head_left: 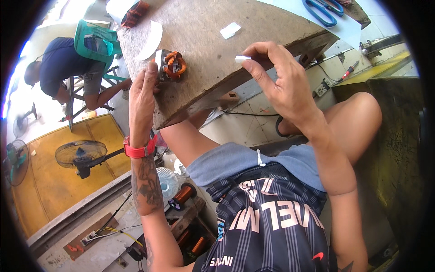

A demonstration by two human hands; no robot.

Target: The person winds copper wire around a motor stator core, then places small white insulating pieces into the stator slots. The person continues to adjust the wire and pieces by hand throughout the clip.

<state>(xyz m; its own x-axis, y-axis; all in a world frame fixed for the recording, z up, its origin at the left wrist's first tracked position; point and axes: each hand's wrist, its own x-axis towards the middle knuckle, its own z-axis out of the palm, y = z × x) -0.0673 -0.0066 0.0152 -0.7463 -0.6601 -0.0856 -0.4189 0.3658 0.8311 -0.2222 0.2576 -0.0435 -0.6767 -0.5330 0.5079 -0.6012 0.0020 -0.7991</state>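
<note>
On the wooden table (204,41) sits a small motor stator (173,66), a metal core with orange copper coils. My left hand (144,88) grips its left side, thumb on top and the other fingers partly hidden. A white edge shows between that thumb and the coils. Raised over the table's near edge, my right hand (283,75) pinches a small folded white slip (243,58) between thumb and forefinger. Another white slip (230,30) lies farther back, and a curved white paper piece (152,41) rests beyond the stator.
Blue-handled scissors (322,11) lie on a white sheet at the far right. Another copper-wound part (134,13) stands at the far left. A person (68,63) bends beside a green chair (93,43). Fans (81,154) and copper wire spools (183,195) are below left; a soldering iron (349,71) is at right.
</note>
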